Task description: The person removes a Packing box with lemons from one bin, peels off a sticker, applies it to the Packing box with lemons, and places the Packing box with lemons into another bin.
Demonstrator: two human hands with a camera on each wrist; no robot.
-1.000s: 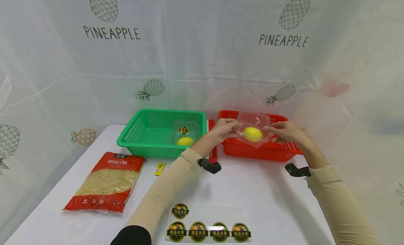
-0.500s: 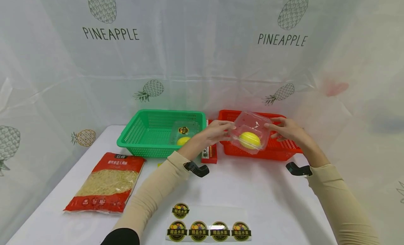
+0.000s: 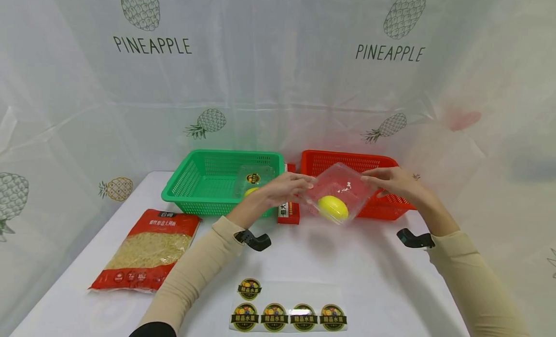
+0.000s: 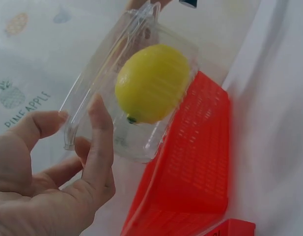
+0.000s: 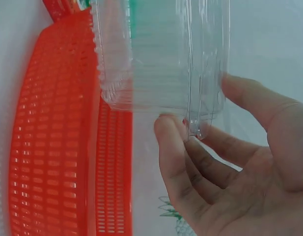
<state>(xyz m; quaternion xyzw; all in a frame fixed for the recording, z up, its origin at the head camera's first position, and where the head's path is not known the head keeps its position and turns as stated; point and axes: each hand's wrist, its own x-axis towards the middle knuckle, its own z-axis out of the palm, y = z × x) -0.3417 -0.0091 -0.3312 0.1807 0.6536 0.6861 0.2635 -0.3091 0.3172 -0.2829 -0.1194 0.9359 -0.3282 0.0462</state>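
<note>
A clear plastic clamshell box [image 3: 345,182] with a yellow lemon [image 3: 333,208] inside is held in the air between both hands, tilted, in front of the red basket [image 3: 386,209]. My left hand [image 3: 284,187] pinches its left edge; the left wrist view shows thumb and fingers at the rim beside the lemon [image 4: 153,83]. On the opposite side my right hand [image 3: 393,182] grips the other edge. Up close in the right wrist view, the thumb and fingers of the right hand [image 5: 234,152] are on either side of the rim of the box [image 5: 161,64].
A green basket [image 3: 184,182] at the back left holds another clear box [image 3: 265,175] with a black-gold sticker and a lemon. A red carton [image 3: 288,216] lies between the baskets. A pasta bag [image 3: 147,250] lies left, a sticker sheet [image 3: 304,293] in front.
Both hands have kept hold of the clamshell box while it moved nearer, leftward and lower, out from over the red basket. It has turned, and the lemon inside sits further left.
</note>
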